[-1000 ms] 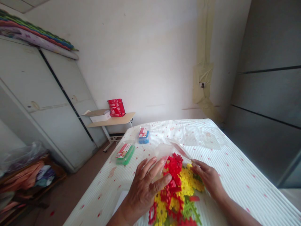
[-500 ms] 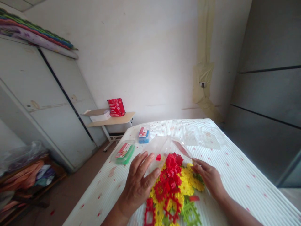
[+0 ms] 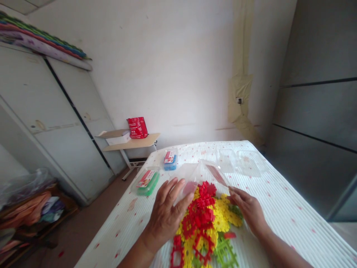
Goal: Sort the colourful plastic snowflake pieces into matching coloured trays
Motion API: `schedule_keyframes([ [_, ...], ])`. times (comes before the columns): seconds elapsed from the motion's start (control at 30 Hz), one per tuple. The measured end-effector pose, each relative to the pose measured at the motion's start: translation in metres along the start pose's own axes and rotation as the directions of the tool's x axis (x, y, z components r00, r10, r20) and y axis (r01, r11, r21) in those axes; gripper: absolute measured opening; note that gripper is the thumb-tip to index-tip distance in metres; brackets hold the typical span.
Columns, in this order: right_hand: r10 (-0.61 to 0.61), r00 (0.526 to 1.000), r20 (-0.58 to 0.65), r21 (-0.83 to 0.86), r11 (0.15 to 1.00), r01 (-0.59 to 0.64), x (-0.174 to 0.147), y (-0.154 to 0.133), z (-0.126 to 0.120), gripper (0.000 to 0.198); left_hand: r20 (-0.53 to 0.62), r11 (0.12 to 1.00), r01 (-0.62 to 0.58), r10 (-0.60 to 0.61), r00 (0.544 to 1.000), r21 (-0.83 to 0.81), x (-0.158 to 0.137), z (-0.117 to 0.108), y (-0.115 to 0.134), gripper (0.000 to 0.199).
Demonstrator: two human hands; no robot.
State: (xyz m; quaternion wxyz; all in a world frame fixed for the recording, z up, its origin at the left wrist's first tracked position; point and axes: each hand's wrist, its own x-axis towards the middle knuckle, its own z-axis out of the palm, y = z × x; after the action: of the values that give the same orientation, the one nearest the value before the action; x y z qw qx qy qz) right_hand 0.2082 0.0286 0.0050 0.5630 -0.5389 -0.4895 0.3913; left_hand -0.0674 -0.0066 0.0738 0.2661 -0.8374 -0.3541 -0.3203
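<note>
A clear plastic container (image 3: 185,173) with a raised lid (image 3: 216,173) stands behind a heap of building pieces. My right hand (image 3: 248,208) pinches the lid's right edge between thumb and fingers. At the container's left side is my left hand (image 3: 169,210), thumb and fingers spread; whether it touches the plastic I cannot tell. Red pieces (image 3: 205,208) lie on top of yellow flower-shaped pieces (image 3: 221,219). A green square piece (image 3: 225,253) lies at the heap's near edge. A reddish patch shows through the plastic beside my left fingers, blurred.
On the table's left stand a box of green pieces (image 3: 146,182) and a box of blue pieces (image 3: 170,160). Clear containers (image 3: 248,163) lie at the far right. Behind, a small desk (image 3: 150,139) carries a red bag (image 3: 137,127) and a white carton (image 3: 118,137).
The small red piece near my left thumb no longer shows distinctly; a reddish patch is there. My left hand has moved slightly right. My right hand keeps its pinch on the lid.
</note>
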Motion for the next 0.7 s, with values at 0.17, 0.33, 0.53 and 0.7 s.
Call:
schedule_keyframes([
  [0.17, -0.022, 0.997, -0.074, 0.122, 0.992, 0.031, 0.004, -0.006, -0.006, 0.051, -0.025, 0.909, 0.407, -0.41, 0.912, -0.086, 0.017, 0.022, -0.016, 0.07],
  [0.33, -0.039, 0.971, -0.238, 0.263, 0.959, 0.103, 0.01, -0.016, -0.018, 0.045, 0.022, 0.672, 0.685, -0.709, 0.705, -0.283, 0.043, 0.069, -0.038, 0.056],
  [0.53, -0.01, 0.958, -0.288, 0.309, 0.945, 0.103, 0.009, -0.021, -0.024, 0.041, 0.271, 0.461, 0.883, -0.842, 0.467, -0.09, 0.077, 0.128, -0.042, 0.048],
  [0.7, 0.033, 0.959, -0.283, 0.317, 0.947, 0.061, 0.008, -0.026, -0.026, 0.046, 0.344, 0.431, 0.901, -0.839, 0.421, -0.051, 0.091, 0.162, -0.039, 0.047],
])
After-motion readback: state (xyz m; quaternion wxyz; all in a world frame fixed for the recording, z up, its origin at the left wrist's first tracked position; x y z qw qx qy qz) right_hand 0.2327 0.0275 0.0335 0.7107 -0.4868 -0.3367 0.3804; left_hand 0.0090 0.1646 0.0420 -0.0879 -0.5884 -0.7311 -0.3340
